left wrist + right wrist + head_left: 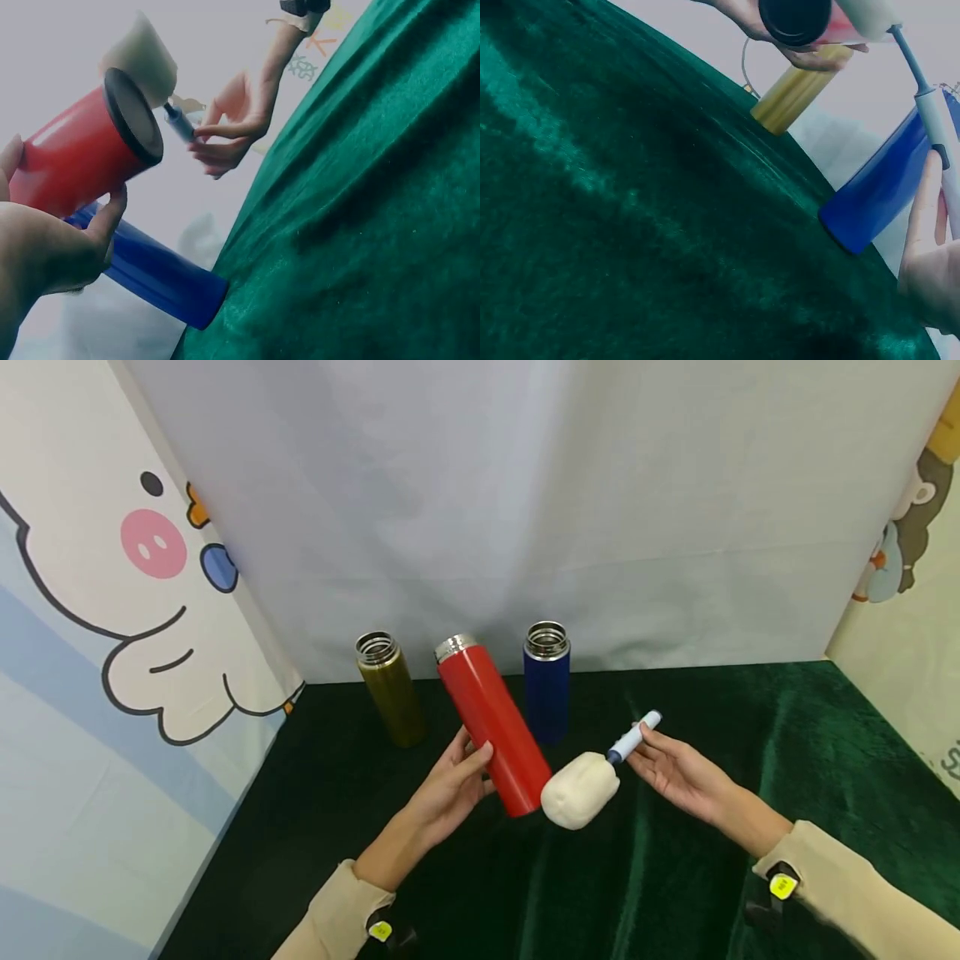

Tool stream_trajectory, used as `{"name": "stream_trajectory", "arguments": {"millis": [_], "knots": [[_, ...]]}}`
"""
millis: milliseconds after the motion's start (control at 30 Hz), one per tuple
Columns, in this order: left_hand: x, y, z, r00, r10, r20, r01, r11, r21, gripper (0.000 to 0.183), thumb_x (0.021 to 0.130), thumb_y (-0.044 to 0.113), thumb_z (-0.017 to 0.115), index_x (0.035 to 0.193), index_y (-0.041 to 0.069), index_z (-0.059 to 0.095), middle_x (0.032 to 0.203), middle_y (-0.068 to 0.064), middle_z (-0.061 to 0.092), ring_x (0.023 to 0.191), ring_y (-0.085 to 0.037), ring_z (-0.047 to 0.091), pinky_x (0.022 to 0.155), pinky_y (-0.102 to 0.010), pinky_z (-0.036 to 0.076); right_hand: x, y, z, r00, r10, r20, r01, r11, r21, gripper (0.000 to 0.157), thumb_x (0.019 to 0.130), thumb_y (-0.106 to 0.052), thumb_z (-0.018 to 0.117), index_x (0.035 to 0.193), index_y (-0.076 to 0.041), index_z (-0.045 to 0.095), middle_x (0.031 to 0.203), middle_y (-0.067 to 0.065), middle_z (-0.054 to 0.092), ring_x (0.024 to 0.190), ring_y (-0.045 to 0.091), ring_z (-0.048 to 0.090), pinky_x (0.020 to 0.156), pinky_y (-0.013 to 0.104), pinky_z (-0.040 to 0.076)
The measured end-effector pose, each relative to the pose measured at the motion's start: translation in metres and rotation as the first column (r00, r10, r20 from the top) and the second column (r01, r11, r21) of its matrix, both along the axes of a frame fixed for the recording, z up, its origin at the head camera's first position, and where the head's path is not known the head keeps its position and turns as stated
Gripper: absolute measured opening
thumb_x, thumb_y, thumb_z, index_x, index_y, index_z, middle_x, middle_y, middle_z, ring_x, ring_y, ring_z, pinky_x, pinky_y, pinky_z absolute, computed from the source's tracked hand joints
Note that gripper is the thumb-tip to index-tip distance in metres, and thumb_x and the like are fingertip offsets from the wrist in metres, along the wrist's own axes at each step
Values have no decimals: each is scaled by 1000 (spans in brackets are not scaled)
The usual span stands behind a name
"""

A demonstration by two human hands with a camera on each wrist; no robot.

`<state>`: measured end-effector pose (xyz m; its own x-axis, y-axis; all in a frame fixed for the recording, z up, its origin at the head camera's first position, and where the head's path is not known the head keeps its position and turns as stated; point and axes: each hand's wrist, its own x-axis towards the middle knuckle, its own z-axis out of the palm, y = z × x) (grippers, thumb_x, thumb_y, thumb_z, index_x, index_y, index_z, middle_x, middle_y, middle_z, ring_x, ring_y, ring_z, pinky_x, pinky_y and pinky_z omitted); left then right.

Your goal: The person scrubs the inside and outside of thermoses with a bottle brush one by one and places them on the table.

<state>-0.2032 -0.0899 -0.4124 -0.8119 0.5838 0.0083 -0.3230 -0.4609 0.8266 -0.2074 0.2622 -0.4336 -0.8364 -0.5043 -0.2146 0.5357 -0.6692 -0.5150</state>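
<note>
My left hand (453, 785) grips the lower half of a red bottle (495, 727), which is lifted and tilted, its bare metal mouth up and to the left. My right hand (686, 777) pinches the pale blue handle of a bottle brush (581, 791) with a thick, soft white head. That head is beside the base of the red bottle in the head view; whether they touch I cannot tell. In the right wrist view, a thin rod joins head and handle. Behind the hands, a lidless blue bottle (547, 693) and a lidless gold bottle (393, 697) stand upright.
A dark green velvet cloth (697, 893) covers the table. Close behind the bottles rises a pale grey curtain (465, 510). Printed cartoon panels flank the table, the left panel (90, 710) near the gold bottle's side.
</note>
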Motion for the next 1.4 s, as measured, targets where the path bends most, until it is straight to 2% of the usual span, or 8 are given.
{"name": "stream_trajectory", "arguments": {"millis": [133,267,400,533,900,1067,1233,1400], "knots": [[3,-1,2,999,-26,-25,25,999,-27,60,107,17,52,160,20,24,148,0,47,132,-16,54,108,-38,50,-9,-6,8,999,-53,13,52,997,59,20,110,-19,43,127,-13,50,117,5,66,106,12,69,96,23,56],[11,2,3,994,-111,-27,111,993,29,58,110,19,46,161,19,20,151,2,46,134,-14,50,110,-38,48,-21,-18,27,988,-141,59,140,990,32,31,107,-17,51,134,-19,35,112,8,68,102,16,72,96,23,57],[20,7,4,984,-178,-29,180,979,90,58,109,17,46,160,18,19,148,1,51,134,-16,53,111,-38,48,-27,-27,47,969,-225,102,236,966,-109,30,104,-9,54,131,-14,41,112,14,69,102,24,74,101,27,55],[22,8,3,987,-158,-16,159,982,105,61,106,14,52,158,21,21,147,-1,52,134,-18,55,112,-40,48,-24,-28,57,952,-269,143,295,933,-208,28,102,-4,56,129,-8,50,115,19,69,107,29,74,108,29,50],[12,-6,5,997,-78,0,78,997,10,52,109,21,46,156,19,25,144,1,52,128,-15,56,106,-40,51,-3,-14,23,976,-144,165,144,989,17,39,105,-23,55,134,-28,29,115,3,57,100,13,66,94,21,56],[10,-6,4,998,-27,62,27,1000,1,56,106,22,51,156,24,25,144,1,50,130,-16,54,108,-40,49,0,-15,10,980,-124,156,114,991,71,24,105,-27,55,127,-20,48,115,0,57,100,10,65,93,20,56],[11,-3,5,998,-56,27,57,997,-48,61,102,16,58,155,20,28,141,0,53,127,-17,56,107,-39,49,-10,-23,19,981,-138,138,126,988,87,31,105,-25,55,132,-24,39,114,1,58,98,11,66,91,21,57],[17,2,2,989,-149,-19,150,989,18,63,104,11,53,159,18,23,145,0,51,130,-18,55,108,-41,49,-25,-29,42,968,-214,130,220,975,-36,33,103,-16,57,129,-23,36,111,7,62,98,18,70,95,24,58]]}}
